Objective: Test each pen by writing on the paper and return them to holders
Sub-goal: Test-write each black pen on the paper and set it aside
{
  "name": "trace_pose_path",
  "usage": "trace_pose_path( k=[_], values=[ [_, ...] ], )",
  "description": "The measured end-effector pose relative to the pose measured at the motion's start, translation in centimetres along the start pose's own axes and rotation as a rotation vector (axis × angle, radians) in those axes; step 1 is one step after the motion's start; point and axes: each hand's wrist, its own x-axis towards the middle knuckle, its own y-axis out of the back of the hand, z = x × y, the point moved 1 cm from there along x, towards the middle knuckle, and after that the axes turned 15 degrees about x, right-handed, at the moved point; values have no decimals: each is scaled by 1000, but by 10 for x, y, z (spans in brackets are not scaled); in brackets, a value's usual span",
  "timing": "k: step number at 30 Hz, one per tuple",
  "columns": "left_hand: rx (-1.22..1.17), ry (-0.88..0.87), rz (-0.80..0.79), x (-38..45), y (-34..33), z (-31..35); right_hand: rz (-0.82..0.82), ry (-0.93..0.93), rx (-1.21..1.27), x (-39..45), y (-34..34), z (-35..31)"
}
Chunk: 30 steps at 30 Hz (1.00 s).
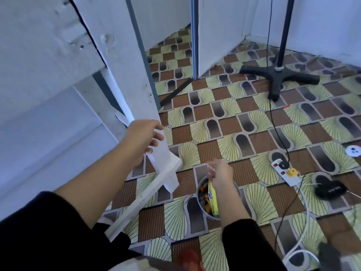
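The left hand (pixel 143 141) pinches a folded paper (pixel 166 165) by the white desk (pixel 136 204); the right hand (pixel 219 174), fingers apparently loose (blurred), hovers above a floor bin (pixel 205 214), perhaps discarding something. No pens visible.

White-painted wooden boards (pixel 48 61), matt and pitted with small dents and chips, meet a glossy patterned vinyl floor (pixel 234 118) printed in brown, green and grey. A smooth white sheet of paper (pixel 162 153) is pinched in the left hand (pixel 143 141), whose sleeve (pixel 39 227) is dark matt cloth. The right hand (pixel 220 174) holds a shiny yellow plastic wrapper (pixel 213 198) over a grey container (pixel 203 198). A matt black stand base (pixel 277 75) and a smooth white plastic power strip (pixel 285 171) sit on the floor.
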Motion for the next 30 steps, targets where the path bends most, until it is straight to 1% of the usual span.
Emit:
trace_pose_path(
  k=[2,4,8,10,12,13,14,15,18,21,24,26,30],
  values=[
    [-32,-104,90,-10,15,18,-86,76,-13,-23,-35,-16],
    [-91,-216,180,-26,38,36,-240,181,-14,-67,-82,-36],
    [-195,-474,360,-76,103,71,-656,419,57,-177,-155,-59],
    [-220,-581,431,-105,138,84,-829,551,127,-238,-181,-67],
    [-222,-662,511,-133,180,90,-993,631,139,-295,-203,-66],
    [-212,-691,570,-147,206,89,-1076,651,114,-326,-216,-61],
    [-194,-702,598,-153,219,87,-1122,671,84,-343,-221,-58],
    [-176,-712,674,-165,248,81,-1216,668,48,-372,-235,-45],
    [-125,-678,819,-181,306,59,-1401,687,-121,-423,-262,-10],
    [-103,-605,960,-196,362,28,-1583,738,-416,-462,-288,36],
    [-68,-512,1045,-206,409,-7,-1768,769,-749,-488,-314,81],
    [-47,-421,1084,-210,437,-34,-1872,752,-917,-500,-333,111],
    [-27,-211,1113,-214,489,-80,-1899,727,-1141,-509,-378,155]
  ],
)
